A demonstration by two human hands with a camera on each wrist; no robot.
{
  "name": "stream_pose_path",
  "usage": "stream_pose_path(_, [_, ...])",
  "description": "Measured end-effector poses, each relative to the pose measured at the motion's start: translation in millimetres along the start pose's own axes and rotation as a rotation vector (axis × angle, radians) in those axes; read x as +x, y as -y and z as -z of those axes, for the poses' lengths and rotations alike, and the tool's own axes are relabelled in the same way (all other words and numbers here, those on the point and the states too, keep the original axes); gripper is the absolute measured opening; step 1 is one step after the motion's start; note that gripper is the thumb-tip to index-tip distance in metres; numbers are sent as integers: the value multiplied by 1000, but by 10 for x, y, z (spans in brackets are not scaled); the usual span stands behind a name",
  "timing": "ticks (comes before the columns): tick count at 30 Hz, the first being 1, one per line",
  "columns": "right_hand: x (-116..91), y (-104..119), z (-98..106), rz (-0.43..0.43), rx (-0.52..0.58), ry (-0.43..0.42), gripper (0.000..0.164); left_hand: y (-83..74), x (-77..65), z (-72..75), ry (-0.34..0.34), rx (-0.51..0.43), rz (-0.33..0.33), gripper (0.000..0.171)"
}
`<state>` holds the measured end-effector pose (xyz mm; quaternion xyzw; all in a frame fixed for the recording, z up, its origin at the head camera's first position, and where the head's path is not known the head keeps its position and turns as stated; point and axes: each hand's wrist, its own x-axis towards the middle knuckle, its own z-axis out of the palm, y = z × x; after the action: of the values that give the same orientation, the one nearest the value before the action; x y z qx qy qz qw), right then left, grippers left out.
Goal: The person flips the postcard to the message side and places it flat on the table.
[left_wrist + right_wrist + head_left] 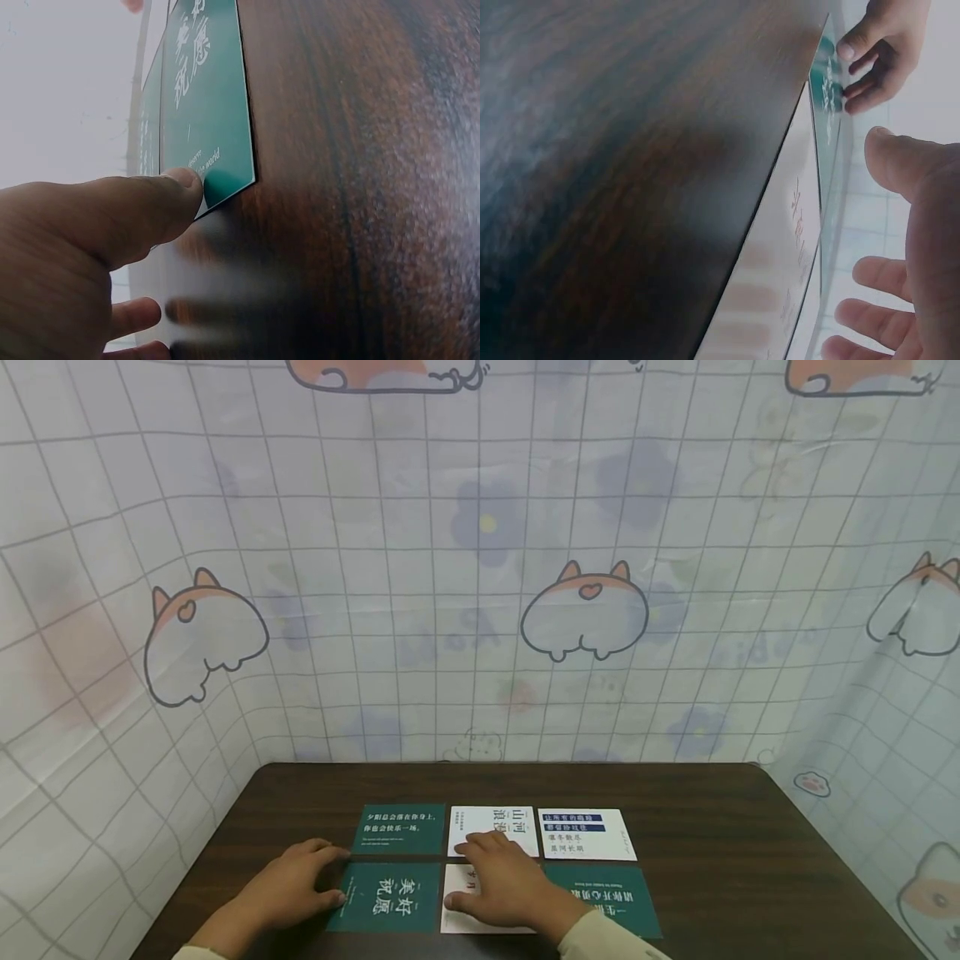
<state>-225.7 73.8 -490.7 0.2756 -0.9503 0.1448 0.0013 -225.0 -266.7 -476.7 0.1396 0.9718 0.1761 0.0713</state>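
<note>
Head view, I find: left hand [288, 885] spread | thumb at 9 o'clock edge of green card [393, 897], lying at 7 o'clock | right hand [508, 885] spread over white card [480, 922], lying at 6 o'clock

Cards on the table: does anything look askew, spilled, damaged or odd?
The near-row right green card looks odd: its lettering appears upside down, while the far-row left green card reads upright. No spill or damage shows.

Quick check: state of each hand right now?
Left hand: open, fingers relaxed, thumb at the edge of the near-left green card.
Right hand: open, holding nothing, above the near-middle white card.
</note>
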Motion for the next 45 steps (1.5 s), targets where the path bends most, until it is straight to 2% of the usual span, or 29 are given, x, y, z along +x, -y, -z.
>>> stream_pose_path(11, [28,61,-36,37,-1,-13,70,2,14,-10,3,-1,-2,59])
stream_pose_path(24, [91,117,-87,35,-4,39,71,8,7,-13,14,-40,-14,61])
stream_pose_path(38, [143,185,-98,63,-49,10,69,15,30,-39,22,-40,14,64])
stream_pose_path(45, [176,224,-112,40,-56,9,70,-15,35,-39,11,-37,18,63])
